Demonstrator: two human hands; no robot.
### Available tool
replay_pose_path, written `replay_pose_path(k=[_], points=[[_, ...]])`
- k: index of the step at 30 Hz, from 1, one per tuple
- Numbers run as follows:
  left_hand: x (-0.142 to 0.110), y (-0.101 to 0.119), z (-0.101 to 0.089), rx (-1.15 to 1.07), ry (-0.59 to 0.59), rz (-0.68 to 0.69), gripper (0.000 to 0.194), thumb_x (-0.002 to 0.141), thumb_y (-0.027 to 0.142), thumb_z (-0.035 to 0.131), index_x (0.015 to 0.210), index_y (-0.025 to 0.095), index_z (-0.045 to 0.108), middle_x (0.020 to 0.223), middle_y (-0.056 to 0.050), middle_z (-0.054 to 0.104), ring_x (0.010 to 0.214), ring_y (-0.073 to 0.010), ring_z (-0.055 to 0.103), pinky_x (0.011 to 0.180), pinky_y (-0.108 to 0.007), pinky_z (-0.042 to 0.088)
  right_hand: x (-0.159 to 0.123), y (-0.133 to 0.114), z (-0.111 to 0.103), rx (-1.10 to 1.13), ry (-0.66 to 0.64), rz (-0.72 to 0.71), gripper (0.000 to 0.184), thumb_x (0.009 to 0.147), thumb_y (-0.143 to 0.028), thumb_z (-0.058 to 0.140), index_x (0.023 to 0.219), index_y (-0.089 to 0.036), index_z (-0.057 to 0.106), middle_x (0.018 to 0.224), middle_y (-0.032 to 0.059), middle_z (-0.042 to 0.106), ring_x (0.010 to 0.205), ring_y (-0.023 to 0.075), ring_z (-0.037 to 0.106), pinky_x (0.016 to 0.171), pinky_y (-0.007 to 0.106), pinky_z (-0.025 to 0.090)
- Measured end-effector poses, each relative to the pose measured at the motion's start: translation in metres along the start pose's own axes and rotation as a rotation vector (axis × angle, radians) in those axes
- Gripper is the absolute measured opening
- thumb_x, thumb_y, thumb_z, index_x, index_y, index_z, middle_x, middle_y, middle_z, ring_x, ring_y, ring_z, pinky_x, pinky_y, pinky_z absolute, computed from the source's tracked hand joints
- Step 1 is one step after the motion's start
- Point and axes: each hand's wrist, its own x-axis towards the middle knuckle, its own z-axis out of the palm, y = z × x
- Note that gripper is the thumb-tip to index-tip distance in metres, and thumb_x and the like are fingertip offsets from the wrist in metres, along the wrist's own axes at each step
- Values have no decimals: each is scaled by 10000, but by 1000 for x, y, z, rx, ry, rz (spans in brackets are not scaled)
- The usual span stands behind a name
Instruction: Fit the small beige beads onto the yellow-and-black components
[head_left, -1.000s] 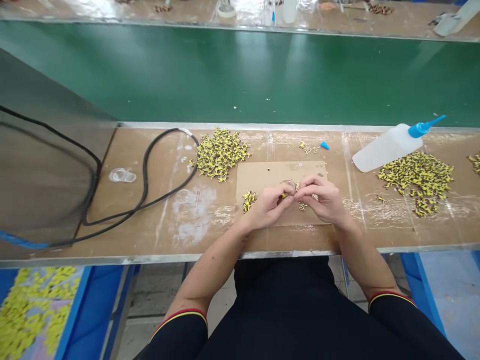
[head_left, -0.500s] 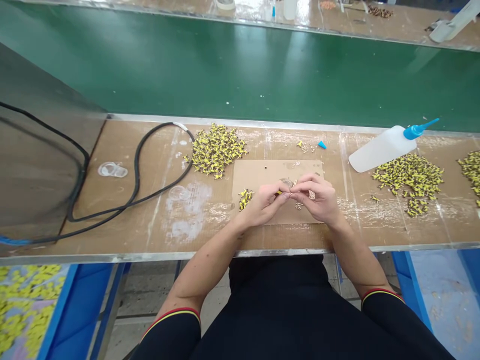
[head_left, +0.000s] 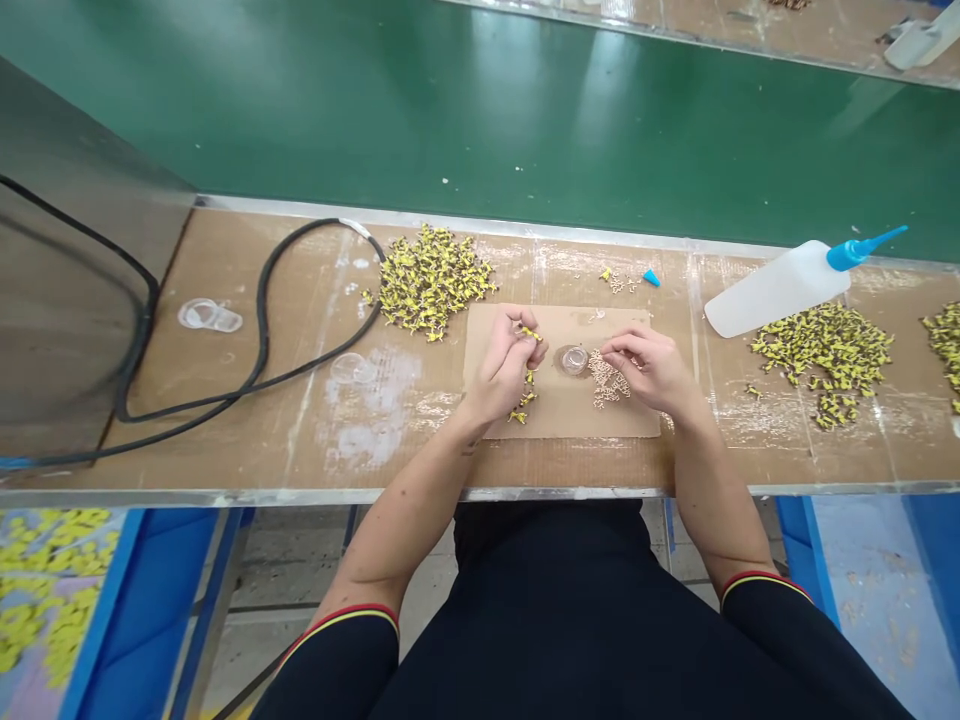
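At the bottom, a dark shirt [head_left: 555,600] with red and yellow sleeve bands can be seen. Below the table [head_left: 420,465], a blue bin [head_left: 161,560] is seen on the left, with flat yellow bits [head_left: 71,620] spread in it. On the table, a brown card [head_left: 577,420] is laid out flat. Near the front of the card, a few yellow and black pieces [head_left: 523,405] are partly hidden by the left hand [head_left: 504,370]. One little yellow and black piece [head_left: 529,333] is pinched between that hand's thumb and fingers, above the card. The right hand [head_left: 651,372] is held over the edge of some tiny pale bits [head_left: 609,380]. Its thumb and fingertips are held close together; whether a bit is pinched there cannot be told. Between the hands, a small round clear cup [head_left: 574,360] is set on the card. Past the card, to the left, a big yellow and black pile [head_left: 431,280] is heaped up. To the right, another pile [head_left: 825,355] is partly covered by a white bottle [head_left: 780,290]. Farther back, a blue cap [head_left: 651,278] is seen, then a green panel [head_left: 450,120].
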Motion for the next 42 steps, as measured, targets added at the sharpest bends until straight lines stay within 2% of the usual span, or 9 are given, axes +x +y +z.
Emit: replay_pose_path(k=[4, 8, 13, 22, 32, 37, 42], points=[[3, 1, -1, 56, 9, 56, 168, 1007, 349, 527, 1027, 248, 395, 729, 55, 520, 615, -93, 529, 583, -234, 428, 1, 3, 8, -23, -27, 32, 124, 959, -200, 628, 897, -210, 734, 897, 64, 744, 822, 210, 680, 746, 346, 541], [3, 4, -2, 86, -24, 49, 285, 1012, 447, 565, 1067, 251, 365, 795, 34, 629, 701, -112, 642, 665, -267, 504, 2, 3, 13, -31, -46, 53, 133, 955, -201, 627, 892, -219, 742, 885, 58, 748, 823, 212, 682, 762, 352, 540], [2, 6, -2, 124, -75, 16, 273, 1016, 450, 565, 1023, 240, 391, 829, 15, 681, 768, -120, 695, 741, -280, 541, 4, 5, 15, -18, -46, 41, 135, 959, -211, 625, 893, -213, 743, 889, 60, 753, 813, 209, 684, 763, 350, 541], [3, 9, -5, 74, -45, 13, 178, 1003, 361, 560, 993, 223, 447, 771, 16, 670, 745, -124, 672, 695, -273, 506, 4, 6, 16, 1, -37, 40, 126, 941, -193, 640, 888, -218, 751, 892, 52, 753, 810, 205, 684, 773, 347, 539], [3, 7, -3, 130, -7, 8, 117, 986, 305, 524, 1023, 224, 448, 610, 87, 484, 560, -90, 508, 577, -237, 419, 4, 4, 16, -12, -41, 65, 127, 936, -196, 646, 868, -212, 752, 876, 57, 751, 803, 204, 679, 766, 345, 533], [1, 8, -2, 218, -29, -1, 189, 1004, 299, 531, 1151, 190, 485, 678, 43, 611, 617, -97, 589, 587, -236, 432, 5, -4, 8, 74, 36, 48, 108, 933, -201, 659, 853, -203, 732, 836, 43, 722, 697, 158, 617, 642, 298, 496], [-5, 9, 5, 144, -108, -34, 269, 1029, 450, 546, 1083, 186, 532, 786, -20, 736, 717, -114, 690, 664, -239, 509, 3, -21, 4, 174, 187, 28, 90, 922, -220, 663, 850, -211, 715, 817, 26, 670, 588, 117, 502, 522, 276, 424]])
